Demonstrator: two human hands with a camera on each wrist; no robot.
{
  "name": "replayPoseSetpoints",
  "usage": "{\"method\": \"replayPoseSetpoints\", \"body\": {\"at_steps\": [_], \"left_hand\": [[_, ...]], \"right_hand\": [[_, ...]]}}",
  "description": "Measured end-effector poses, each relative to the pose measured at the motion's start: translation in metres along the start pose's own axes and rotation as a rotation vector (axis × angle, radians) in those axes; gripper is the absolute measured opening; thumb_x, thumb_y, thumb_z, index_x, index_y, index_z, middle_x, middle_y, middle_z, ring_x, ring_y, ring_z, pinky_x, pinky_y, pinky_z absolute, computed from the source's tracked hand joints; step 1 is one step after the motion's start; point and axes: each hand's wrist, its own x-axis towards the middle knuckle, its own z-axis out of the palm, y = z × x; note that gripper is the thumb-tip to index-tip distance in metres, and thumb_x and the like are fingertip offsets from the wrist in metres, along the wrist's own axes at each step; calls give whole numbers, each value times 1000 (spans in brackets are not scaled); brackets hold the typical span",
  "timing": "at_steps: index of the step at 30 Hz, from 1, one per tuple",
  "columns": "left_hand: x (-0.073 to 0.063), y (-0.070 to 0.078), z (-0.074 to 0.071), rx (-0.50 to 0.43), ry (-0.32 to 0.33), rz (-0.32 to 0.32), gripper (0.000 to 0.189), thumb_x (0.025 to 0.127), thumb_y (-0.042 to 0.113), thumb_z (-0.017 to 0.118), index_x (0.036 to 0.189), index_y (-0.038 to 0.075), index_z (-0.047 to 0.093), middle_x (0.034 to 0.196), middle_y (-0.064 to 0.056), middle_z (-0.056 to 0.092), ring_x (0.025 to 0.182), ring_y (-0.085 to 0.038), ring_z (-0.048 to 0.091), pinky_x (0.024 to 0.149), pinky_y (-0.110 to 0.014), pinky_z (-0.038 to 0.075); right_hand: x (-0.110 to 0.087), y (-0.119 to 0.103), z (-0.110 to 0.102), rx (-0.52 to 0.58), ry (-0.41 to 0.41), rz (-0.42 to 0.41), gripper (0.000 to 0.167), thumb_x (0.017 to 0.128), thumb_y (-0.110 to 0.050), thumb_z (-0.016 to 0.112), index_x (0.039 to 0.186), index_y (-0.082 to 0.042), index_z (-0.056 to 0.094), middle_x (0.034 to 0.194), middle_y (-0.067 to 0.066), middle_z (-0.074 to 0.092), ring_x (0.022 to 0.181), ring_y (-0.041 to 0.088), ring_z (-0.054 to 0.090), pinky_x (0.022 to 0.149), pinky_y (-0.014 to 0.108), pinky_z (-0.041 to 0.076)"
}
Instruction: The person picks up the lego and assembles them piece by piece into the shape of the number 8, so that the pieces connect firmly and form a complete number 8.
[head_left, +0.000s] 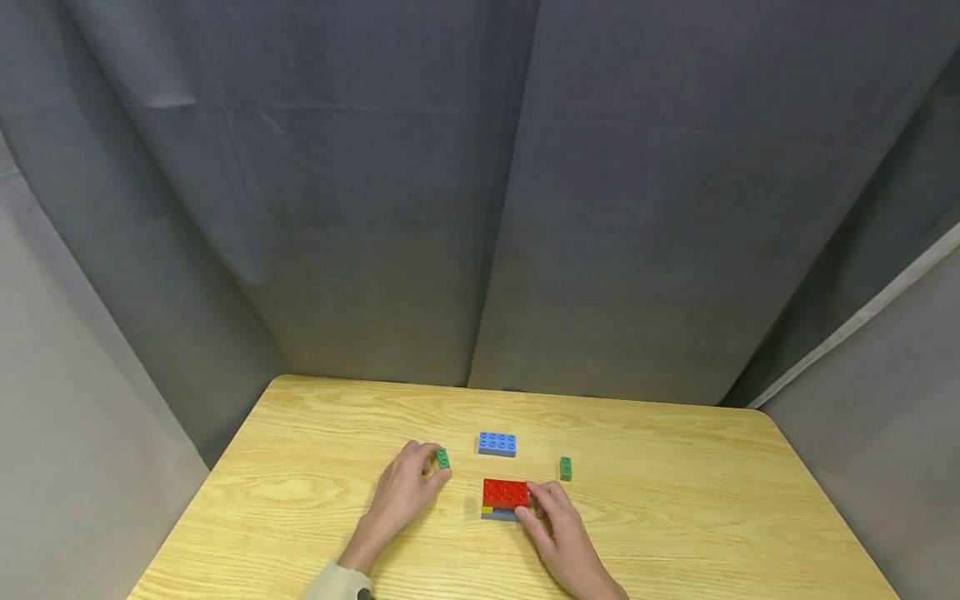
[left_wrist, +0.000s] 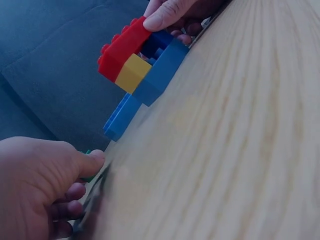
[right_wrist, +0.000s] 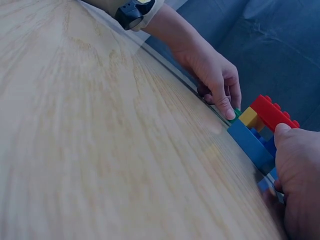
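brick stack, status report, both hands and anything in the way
Left hand pinches green brick. Right hand grips red-topped stack. Blue brick beyond stack, second green brick beyond right hand; neither between stack and left hand.

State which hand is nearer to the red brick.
Right. The right hand holds the red brick at its right end; the left hand is apart from it, off to its left, pinching a green brick.
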Motion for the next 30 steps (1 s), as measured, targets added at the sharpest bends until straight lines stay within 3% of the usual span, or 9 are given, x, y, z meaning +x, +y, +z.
{"method": "replayPoseSetpoints", "body": {"at_steps": [15,21,30], "left_hand": [[-1,15,-13,-26,-113,87,43,95,36,78,128,10,71,94,4,59,79,-11,55,64,-22,47],[-3,27,-19,-19,-130,111,39,95,36,78,126,13,71,94,5,59,77,-7,52,64,-22,47],[-5,39,-27,-46,-140,145,36,97,34,76,126,14,70,93,1,59,77,-9,50,63,-23,44]], "right_hand": [[0,-1,1,-15,0,1,44,101,-23,71,133,7,65,95,-13,50,81,2,47,70,20,45],[0,-1,0,-7,3,1,45,101,-23,71,134,7,65,95,-14,50,80,2,47,69,20,45],[0,1,2,-16,45,-68,40,101,-18,71,131,9,66,95,-13,50,80,0,46,67,21,46]]}}
